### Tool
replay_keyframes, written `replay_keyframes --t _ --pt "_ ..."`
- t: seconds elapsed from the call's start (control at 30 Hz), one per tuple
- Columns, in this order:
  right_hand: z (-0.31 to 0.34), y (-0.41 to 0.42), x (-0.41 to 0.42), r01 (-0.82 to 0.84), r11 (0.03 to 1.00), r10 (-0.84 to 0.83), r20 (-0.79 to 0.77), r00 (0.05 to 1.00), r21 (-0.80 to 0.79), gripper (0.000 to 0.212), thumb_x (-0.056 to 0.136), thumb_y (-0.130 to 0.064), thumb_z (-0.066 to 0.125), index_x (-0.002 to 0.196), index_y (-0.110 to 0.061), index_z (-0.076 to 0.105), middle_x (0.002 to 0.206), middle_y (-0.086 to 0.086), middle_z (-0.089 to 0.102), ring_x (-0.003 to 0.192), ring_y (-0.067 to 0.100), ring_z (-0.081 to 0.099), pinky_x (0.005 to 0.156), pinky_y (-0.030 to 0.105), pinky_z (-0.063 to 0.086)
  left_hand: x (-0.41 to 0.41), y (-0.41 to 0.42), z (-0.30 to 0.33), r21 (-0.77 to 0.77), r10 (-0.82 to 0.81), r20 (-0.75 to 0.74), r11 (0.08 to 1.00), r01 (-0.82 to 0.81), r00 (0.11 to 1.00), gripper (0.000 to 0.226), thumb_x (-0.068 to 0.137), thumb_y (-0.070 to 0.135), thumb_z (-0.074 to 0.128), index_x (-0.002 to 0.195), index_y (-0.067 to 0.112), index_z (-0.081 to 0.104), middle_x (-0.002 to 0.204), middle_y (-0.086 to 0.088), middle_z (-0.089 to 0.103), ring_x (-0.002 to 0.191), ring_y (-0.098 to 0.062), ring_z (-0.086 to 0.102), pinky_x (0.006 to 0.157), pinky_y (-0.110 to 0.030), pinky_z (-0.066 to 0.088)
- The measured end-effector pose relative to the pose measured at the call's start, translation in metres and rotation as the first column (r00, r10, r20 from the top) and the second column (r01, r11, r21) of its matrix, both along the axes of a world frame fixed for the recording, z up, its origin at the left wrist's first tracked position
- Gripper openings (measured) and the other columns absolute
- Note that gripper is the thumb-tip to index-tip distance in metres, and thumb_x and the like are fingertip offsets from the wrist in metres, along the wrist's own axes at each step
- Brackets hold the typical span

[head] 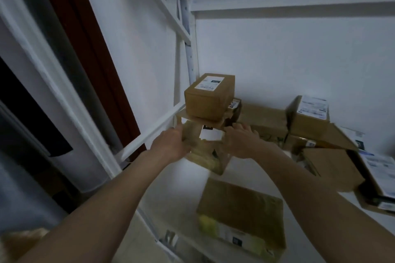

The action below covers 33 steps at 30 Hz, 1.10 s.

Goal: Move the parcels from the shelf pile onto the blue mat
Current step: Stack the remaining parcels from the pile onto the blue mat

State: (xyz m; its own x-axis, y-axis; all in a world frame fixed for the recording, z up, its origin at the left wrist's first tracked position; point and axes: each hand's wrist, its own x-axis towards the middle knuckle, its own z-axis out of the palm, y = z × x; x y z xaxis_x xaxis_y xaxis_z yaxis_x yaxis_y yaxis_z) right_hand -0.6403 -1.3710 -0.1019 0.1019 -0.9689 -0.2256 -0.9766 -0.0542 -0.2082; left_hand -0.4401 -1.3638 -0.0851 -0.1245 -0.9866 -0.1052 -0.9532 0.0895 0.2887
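1. Both of the person's arms reach forward over a white shelf (183,179) inside a white metal rack, toward a stack of cardboard parcels in its back left corner.
2. The left hand (171,145) is on the left side of a blurred cardboard parcel (205,151) low in that stack; its fingers wrap round the parcel's left edge and grasp it.
3. The right hand (239,141) is on the right side of the same parcel, fingers curled over its top right edge beside a white label, grasping it too.
4. This held parcel is at the shelf, tilted, under a flat cardboard piece that carries a top box (208,96) with a white shipping label on its lid.
5. Whether the held parcel touches the shelf surface cannot be told because of blur.
6. To the right, more parcels lie in a loose pile (316,132), several showing white labels, some leaning on each other.
7. Nearer the camera, a large flat carton (241,215) lies on the shelf with yellow patches along its near side.
8. The blue mat is not in view.
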Motion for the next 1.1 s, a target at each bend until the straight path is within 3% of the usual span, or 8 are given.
replay_keyframes --t 0.17,0.3,0.37,0.43,0.6,0.8,0.93,1.1 --pt "-0.004 -0.061 0.001 0.038 0.999 -0.038 0.011 0.999 -0.02 0.067 0.09 -0.043 0.055 0.144 -0.014 0.028 0.152 0.011 0.023 0.139 0.036 0.019 0.111 0.053 0.026 0.003 -0.062 -0.009 0.017 -0.022 -0.039 1.0 0.022 0.999 0.075 0.087 0.033 0.066 0.147 0.02 0.023 0.139 -0.007 0.046 0.12 -0.025 0.051 0.089 -0.033 0.048" --pt "-0.006 -0.092 0.007 0.1 0.994 -0.09 0.205 0.975 -0.041 0.077 0.089 -0.041 0.058 0.147 -0.008 0.019 0.15 0.016 0.027 0.138 0.037 0.024 0.112 0.045 0.026 0.012 -0.102 -0.019 0.053 0.012 -0.181 0.999 -0.002 0.983 0.082 0.084 0.03 0.07 0.149 0.022 0.02 0.138 -0.007 0.046 0.119 -0.024 0.051 0.09 -0.033 0.048" --pt "-0.009 -0.108 0.007 0.137 0.99 -0.122 0.295 0.948 -0.032 0.081 0.089 -0.039 0.06 0.148 -0.007 0.016 0.15 0.015 0.029 0.138 0.034 0.027 0.112 0.043 0.027 0.009 -0.124 -0.02 0.073 0.03 -0.279 0.997 -0.01 0.96 0.09 0.083 0.032 0.072 0.151 0.021 0.015 0.147 -0.007 0.039 0.128 -0.025 0.045 0.1 -0.036 0.044" --pt "-0.013 -0.123 0.008 0.183 0.983 -0.171 0.377 0.911 0.002 0.085 0.088 -0.038 0.061 0.149 -0.008 0.01 0.151 0.014 0.029 0.138 0.03 0.03 0.113 0.043 0.029 0.003 -0.144 -0.017 0.079 0.027 -0.38 0.997 0.004 0.925 0.093 0.083 0.03 0.074 0.152 0.016 0.013 0.154 -0.006 0.03 0.136 -0.025 0.037 0.105 -0.034 0.036" --pt "-0.017 -0.147 0.012 0.309 0.948 -0.294 0.592 0.75 0.079 0.096 0.087 -0.023 0.067 0.151 -0.018 -0.004 0.146 0.009 0.04 0.131 0.026 0.043 0.103 0.035 0.039 -0.008 -0.186 -0.021 0.117 0.05 -0.653 0.992 0.035 0.756 0.095 0.074 0.018 0.082 0.149 0.017 0.024 0.148 -0.006 0.04 0.134 -0.024 0.041 0.103 -0.035 0.038" --pt "-0.018 -0.164 0.015 0.372 0.92 -0.336 0.733 0.591 0.122 0.113 0.079 -0.011 0.074 0.149 -0.018 -0.013 0.142 0.007 0.042 0.13 0.025 0.042 0.098 0.029 0.04 -0.007 -0.212 -0.028 0.191 0.074 -0.756 0.975 0.112 0.65 0.097 0.067 0.011 0.085 0.146 0.018 0.031 0.142 -0.006 0.047 0.13 -0.023 0.044 0.106 -0.039 0.039" --pt "-0.012 -0.162 0.017 0.369 0.926 -0.301 0.757 0.581 0.085 0.11 0.078 -0.008 0.075 0.15 -0.018 -0.008 0.141 0.006 0.042 0.131 0.021 0.04 0.097 0.025 0.038 -0.005 -0.213 -0.031 0.198 0.075 -0.803 0.969 0.146 0.591 0.101 0.065 0.012 0.086 0.147 0.022 0.028 0.142 -0.002 0.045 0.128 -0.021 0.044 0.102 -0.037 0.04" --pt "0.007 -0.149 0.008 0.452 0.892 -0.295 0.763 0.574 0.005 0.11 0.074 -0.011 0.078 0.151 -0.02 0.0 0.139 0.004 0.046 0.128 0.021 0.044 0.104 0.035 0.041 -0.012 -0.211 -0.025 0.113 -0.027 -0.828 0.97 0.214 0.559 0.104 0.058 0.017 0.091 0.143 0.024 0.031 0.134 0.008 0.046 0.118 -0.011 0.047 0.1 -0.034 0.042"
